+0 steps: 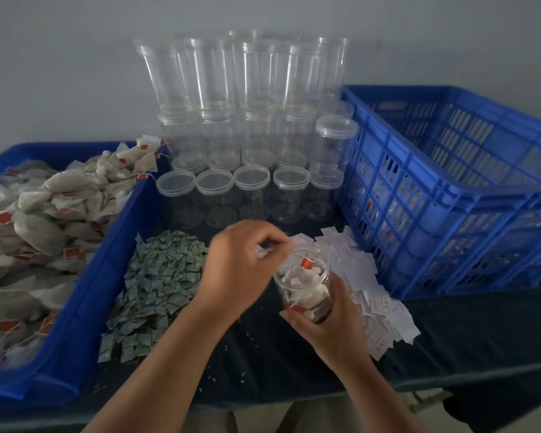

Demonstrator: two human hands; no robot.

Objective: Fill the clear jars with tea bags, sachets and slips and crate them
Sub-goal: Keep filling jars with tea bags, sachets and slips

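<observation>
My right hand (pixel 328 326) grips an uncapped clear jar (pixel 303 282) full of white tea bags with red tags, tilted toward me over the dark tablecloth. My left hand (pixel 241 260) hovers at the jar's mouth, its fingertips pinching something small and pale; motion blur hides what it is. A heap of green-grey sachets (pixel 156 285) lies left of the jar. White printed slips (pixel 366 276) are scattered to its right. The blue bin (pixel 85 301) at left is piled with tea bags (pixel 38 214).
Rows of capped empty clear jars (pixel 250 179) stand behind the hands, with more stacked upside down against the wall (pixel 216 76). A blue slatted crate (pixel 450 189) sits at right, stacked on another crate. The table's front edge runs just below my forearms.
</observation>
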